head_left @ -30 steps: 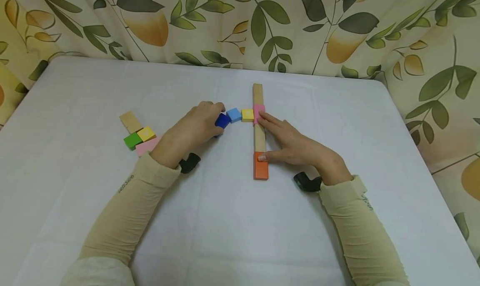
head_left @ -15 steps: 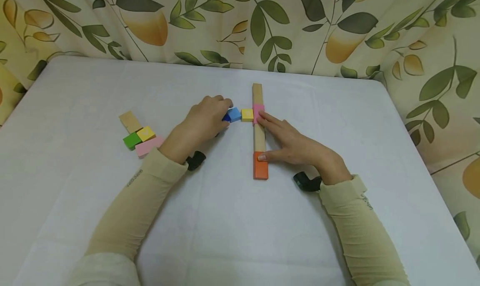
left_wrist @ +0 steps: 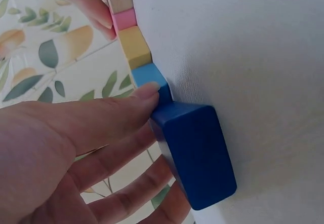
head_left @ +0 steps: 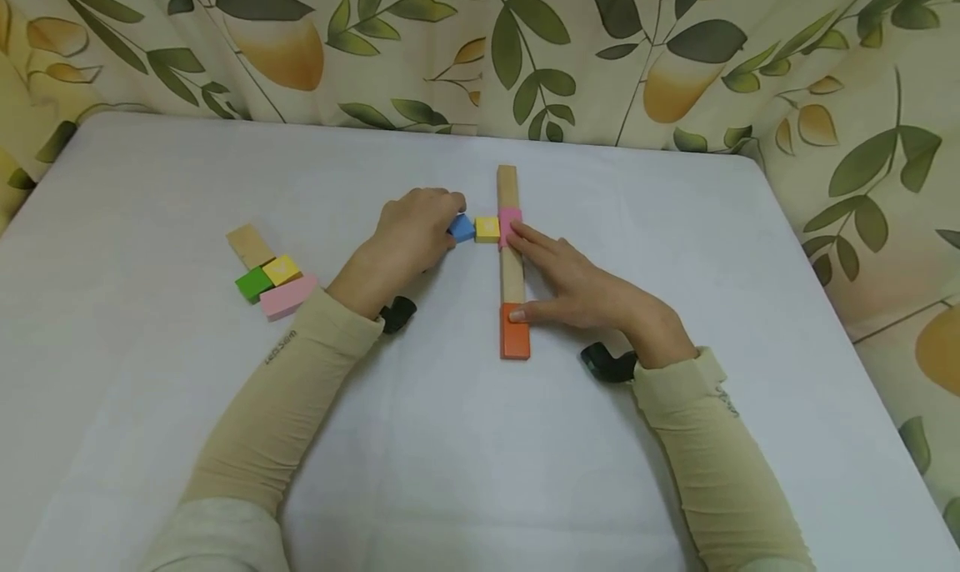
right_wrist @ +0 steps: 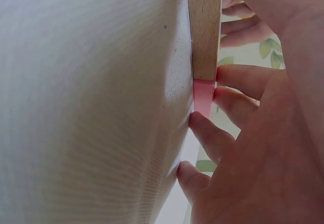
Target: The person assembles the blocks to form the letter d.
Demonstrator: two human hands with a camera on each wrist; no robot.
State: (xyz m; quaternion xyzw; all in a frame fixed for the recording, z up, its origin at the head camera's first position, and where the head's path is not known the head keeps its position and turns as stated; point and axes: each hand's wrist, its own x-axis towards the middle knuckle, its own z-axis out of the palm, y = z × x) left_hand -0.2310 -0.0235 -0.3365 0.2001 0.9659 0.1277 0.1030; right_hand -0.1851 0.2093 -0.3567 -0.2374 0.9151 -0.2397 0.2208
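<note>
My left hand (head_left: 412,234) pinches a light blue block (head_left: 462,228) between thumb and fingers. Right behind it, a dark blue block (left_wrist: 202,158) shows in the left wrist view; the hand hides it in the head view. A yellow block (head_left: 487,229) stands between the light blue one and a pink block (head_left: 507,217). That pink piece is part of an upright row with a far wooden block (head_left: 507,186), a near wooden block (head_left: 512,276) and an orange block (head_left: 515,343). Fingertips of my right hand (head_left: 581,288) rest on the pink block, its thumb on the orange one.
To the left lies a loose cluster: a wooden block (head_left: 251,245), a green block (head_left: 254,284), a second yellow block (head_left: 282,269) and a long pink block (head_left: 289,297). A white cloth covers the table (head_left: 435,439). A leaf-print curtain (head_left: 420,55) hangs behind.
My left hand has moved right along the row, from the dark blue block to the light blue one. The right hand keeps its place on the upright row. The head view has shifted slightly.
</note>
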